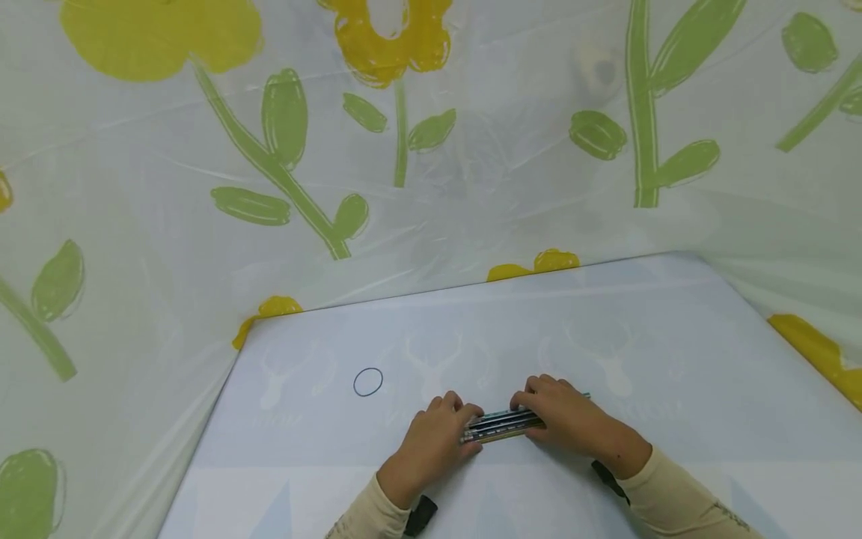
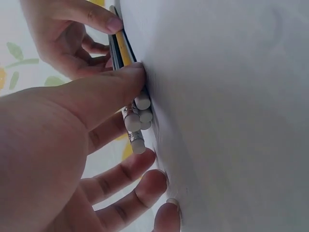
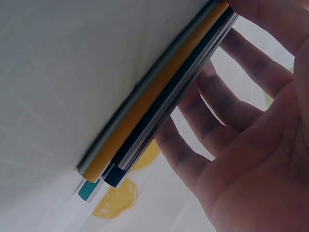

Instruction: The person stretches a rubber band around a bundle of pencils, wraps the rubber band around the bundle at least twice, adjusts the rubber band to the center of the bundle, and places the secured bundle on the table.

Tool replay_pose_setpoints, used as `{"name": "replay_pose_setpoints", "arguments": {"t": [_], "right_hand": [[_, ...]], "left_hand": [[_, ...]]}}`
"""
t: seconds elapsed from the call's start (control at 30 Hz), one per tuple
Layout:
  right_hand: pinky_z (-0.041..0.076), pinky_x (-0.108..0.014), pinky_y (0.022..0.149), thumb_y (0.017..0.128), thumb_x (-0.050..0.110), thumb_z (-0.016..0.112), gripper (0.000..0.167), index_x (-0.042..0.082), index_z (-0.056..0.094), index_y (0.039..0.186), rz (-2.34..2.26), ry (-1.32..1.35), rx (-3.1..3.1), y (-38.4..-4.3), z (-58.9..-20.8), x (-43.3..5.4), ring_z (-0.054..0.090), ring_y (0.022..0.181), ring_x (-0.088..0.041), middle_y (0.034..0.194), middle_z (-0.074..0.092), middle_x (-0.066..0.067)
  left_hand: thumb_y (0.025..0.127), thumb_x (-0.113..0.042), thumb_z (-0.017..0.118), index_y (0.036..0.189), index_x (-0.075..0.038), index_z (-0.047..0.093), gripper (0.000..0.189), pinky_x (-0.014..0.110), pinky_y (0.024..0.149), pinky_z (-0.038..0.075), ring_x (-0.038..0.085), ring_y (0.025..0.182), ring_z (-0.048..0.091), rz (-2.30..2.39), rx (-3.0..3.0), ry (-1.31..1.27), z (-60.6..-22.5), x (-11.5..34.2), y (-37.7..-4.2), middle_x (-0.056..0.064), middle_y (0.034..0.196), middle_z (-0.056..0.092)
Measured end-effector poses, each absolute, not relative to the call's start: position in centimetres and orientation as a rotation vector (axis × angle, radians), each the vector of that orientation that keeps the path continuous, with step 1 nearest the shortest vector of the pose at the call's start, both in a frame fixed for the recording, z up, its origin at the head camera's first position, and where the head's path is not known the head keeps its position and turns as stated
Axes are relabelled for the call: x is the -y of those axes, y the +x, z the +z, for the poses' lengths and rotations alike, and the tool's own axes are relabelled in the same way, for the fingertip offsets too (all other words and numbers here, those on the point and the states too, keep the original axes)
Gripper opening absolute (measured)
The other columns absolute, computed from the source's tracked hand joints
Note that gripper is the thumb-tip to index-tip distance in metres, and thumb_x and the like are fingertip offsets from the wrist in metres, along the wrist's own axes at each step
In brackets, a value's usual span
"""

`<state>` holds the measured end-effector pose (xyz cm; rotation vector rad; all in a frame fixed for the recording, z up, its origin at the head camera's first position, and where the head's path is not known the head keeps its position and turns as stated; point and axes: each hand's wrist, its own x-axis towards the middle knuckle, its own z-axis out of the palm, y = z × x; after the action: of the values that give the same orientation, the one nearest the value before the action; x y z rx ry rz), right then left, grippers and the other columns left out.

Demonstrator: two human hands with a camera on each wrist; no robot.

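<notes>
A bundle of several pencils lies sideways, low over the white table covering, in the head view. My left hand grips its eraser end, thumb on the near side. In the left wrist view the white erasers stick out past that thumb at uneven depths. My right hand holds the bundle further right, thumb in front and fingers behind. The right wrist view shows the other ends, where a yellow pencil lies among dark and silvery ones and a teal tip juts out furthest.
A small circle is drawn on the table covering, left of the hands. Behind the table hangs a pale sheet printed with yellow flowers and green leaves. Dark straps sit at the wrists.
</notes>
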<state>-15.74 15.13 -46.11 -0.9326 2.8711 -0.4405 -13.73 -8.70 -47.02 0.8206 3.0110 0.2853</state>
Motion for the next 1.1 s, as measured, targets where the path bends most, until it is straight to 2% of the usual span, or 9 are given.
{"name": "replay_pose_setpoints", "arguments": {"t": [0.3,0.9,1.1], "right_hand": [[0.048,-0.035,0.077,0.079,0.023,0.085,0.032,0.020,0.068,0.106,-0.433,-0.931,-2.879,-15.62,-46.31,-15.17,0.052,0.085,-0.010,0.092,0.058,0.006],[0.046,-0.036,0.075,0.080,0.025,0.084,0.030,0.017,0.063,0.100,-0.403,-0.919,-2.900,-15.41,-46.59,-15.10,0.051,0.083,-0.011,0.087,0.054,0.008],[0.046,-0.038,0.076,0.081,0.024,0.083,0.029,0.019,0.061,0.099,-0.388,-0.932,-2.913,-15.45,-46.52,-15.03,0.052,0.084,-0.012,0.086,0.054,0.008]], "left_hand": [[0.083,-0.037,0.080,0.114,-0.021,0.067,0.038,0.026,0.060,0.044,0.012,0.084,0.056,0.287,-3.037,0.814,-47.10,8.86,-13.57,-0.002,0.096,0.062],[0.086,-0.035,0.079,0.117,-0.020,0.066,0.037,0.026,0.063,0.045,0.010,0.084,0.055,0.336,-2.992,0.805,-47.21,8.91,-13.69,-0.004,0.094,0.063],[0.086,-0.033,0.078,0.113,-0.020,0.066,0.032,0.024,0.060,0.041,0.007,0.079,0.051,0.364,-2.988,0.825,-47.12,8.99,-13.81,-0.007,0.089,0.059]]}}
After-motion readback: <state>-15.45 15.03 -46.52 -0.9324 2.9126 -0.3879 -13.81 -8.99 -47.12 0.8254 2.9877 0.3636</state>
